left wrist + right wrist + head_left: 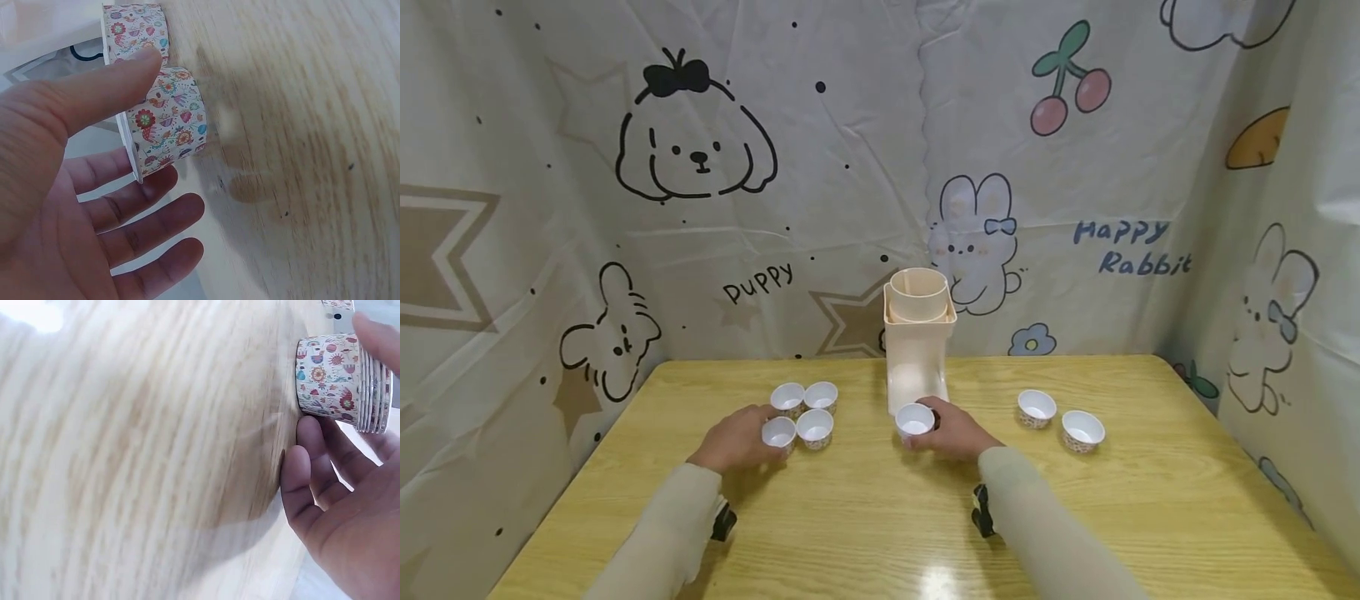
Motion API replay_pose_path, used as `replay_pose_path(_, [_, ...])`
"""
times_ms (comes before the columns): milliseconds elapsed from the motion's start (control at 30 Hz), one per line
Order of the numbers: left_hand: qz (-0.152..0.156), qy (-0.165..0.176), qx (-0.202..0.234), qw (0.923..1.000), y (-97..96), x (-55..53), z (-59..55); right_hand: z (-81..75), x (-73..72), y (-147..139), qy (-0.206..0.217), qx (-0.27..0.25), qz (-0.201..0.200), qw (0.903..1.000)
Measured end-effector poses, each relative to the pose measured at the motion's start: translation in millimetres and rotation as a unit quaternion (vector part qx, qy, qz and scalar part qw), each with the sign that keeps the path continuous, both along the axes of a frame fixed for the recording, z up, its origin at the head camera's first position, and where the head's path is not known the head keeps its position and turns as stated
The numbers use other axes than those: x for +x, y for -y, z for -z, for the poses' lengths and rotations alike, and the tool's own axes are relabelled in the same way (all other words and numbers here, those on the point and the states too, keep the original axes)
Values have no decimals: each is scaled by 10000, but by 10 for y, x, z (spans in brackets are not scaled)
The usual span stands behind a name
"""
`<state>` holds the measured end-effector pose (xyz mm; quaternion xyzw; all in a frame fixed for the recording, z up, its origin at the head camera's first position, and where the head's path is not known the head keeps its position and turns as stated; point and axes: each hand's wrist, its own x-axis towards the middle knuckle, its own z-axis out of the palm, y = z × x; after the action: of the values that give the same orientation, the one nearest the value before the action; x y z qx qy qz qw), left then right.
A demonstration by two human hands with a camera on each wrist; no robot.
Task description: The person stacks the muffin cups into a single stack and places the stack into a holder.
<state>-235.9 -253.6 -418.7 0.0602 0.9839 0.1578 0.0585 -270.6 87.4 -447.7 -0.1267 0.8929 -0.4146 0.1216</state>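
My left hand [737, 437] holds a small white-lined paper cup [778, 432], thumb on one side and fingers on the other. Three more such cups [815, 427] stand close beside it. The left wrist view shows the printed flower pattern on the held cup [172, 122]; the outer fingers spread loosely below it. With my right hand [958, 431] I grip a stack of matching paper cups [328, 378], several rims nested together, close over the table. In the head view this stack is just in front of a tall beige plastic holder [917, 350].
Two more patterned cups [1037, 408] stand apart on the right of the wooden table [865, 517]. A round tube sits in the holder's square top. A cartoon-printed cloth [850, 208] hangs behind the table and along both sides.
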Motion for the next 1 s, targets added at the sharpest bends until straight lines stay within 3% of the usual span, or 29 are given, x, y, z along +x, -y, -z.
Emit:
replay_pose_path(200, [-68,27,30,10000,10,-12,0,-37,6,3,-54,24,-155,9999])
replay_pose_path(367, [-116,46,129,9998,28,-2,29,21,7,1,-115,-163,-115,9997])
replay_pose_path(733, [-75,-96,302,9995,59,-5,95,12,-14,-22,-130,-232,-336,9991])
replay_pose_path(1000, [52,-170,502,9986,47,25,91,38,2,-50,-40,-348,-262,9990])
